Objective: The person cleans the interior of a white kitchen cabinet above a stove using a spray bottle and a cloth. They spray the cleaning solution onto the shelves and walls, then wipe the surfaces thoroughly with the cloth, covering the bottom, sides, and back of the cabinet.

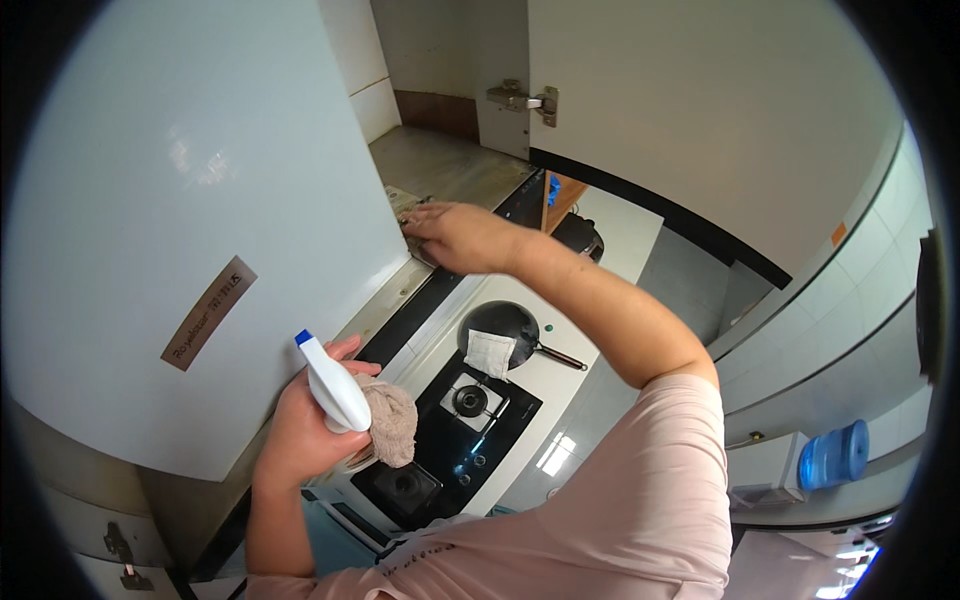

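Observation:
My left hand holds a white spray bottle with a blue nozzle, seen from above beside a large white appliance panel. A crumpled beige cloth hangs at the same hand, against the bottle. My right hand reaches across to the greasy metal surface beside the panel. Its fingertips touch a patterned cloth or similar flat thing, partly hidden by the hand and the panel.
Below lies a black glass gas hob. A black wok bears a folded white cloth; its handle points right. An open cabinet door hangs at the upper right. A black appliance stands on the white counter.

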Motion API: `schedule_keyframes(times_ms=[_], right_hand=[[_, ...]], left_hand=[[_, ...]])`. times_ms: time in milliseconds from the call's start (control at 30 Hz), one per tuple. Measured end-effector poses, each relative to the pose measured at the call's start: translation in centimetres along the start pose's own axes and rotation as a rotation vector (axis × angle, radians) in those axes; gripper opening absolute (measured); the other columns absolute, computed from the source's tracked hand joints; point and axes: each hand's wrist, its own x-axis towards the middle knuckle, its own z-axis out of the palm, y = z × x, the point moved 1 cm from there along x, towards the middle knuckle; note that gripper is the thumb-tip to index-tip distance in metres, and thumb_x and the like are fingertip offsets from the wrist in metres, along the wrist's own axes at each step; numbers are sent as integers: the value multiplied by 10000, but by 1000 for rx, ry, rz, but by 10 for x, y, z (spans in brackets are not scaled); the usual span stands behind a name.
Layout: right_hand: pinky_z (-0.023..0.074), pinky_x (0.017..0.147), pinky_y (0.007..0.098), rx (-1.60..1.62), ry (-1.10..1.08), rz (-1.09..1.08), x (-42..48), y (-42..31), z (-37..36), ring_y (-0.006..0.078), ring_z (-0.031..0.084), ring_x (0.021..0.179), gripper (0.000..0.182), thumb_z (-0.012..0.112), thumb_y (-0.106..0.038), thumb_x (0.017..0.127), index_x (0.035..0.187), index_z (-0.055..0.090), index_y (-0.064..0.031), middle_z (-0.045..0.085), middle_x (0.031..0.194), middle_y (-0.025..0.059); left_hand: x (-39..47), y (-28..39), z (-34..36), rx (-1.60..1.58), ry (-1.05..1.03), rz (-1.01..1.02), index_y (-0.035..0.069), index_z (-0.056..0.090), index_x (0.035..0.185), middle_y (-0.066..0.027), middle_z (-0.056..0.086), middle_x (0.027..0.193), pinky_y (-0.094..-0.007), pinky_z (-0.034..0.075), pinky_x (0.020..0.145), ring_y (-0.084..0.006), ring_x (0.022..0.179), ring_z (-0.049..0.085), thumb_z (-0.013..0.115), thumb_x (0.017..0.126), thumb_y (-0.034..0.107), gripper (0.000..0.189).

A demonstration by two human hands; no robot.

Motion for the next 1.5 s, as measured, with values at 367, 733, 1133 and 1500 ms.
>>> schedule_keyframes(times_ms=[367,733,1133,1500], right_hand=[[506,967,431,-373,-13,560,-5,12,-6,363,623,1118,398,520,-88,815,1176,684,-54,662,1219,183],[528,881,422,-522,316,701,-11,62,-21,343,693,969,233,604,-169,794,893,763,-29,732,982,183],[561,853,435,-408,183,645,9,65,-18,368,700,945,216,585,-118,796,877,757,-16,721,983,227],[476,1005,435,5,-37,110,29,14,8,383,607,1140,387,546,-54,844,1211,668,-38,652,1219,213]], left_hand=[[-4,-4,-1,79,1,68,22,670,1115,-178,565,1377,-419,415,1076,-311,1320,516,798,624,42,508],[1,-4,0,4,-17,55,11,670,1119,-187,542,1401,-436,398,1095,-316,1349,490,839,627,63,523],[-1,-5,-2,-26,-19,2,25,680,1085,-180,560,1377,-442,398,1091,-313,1355,480,838,632,62,481],[-6,2,-3,-104,-35,-23,17,671,1102,-175,590,1338,-439,400,1092,-311,1355,479,823,629,42,497]])
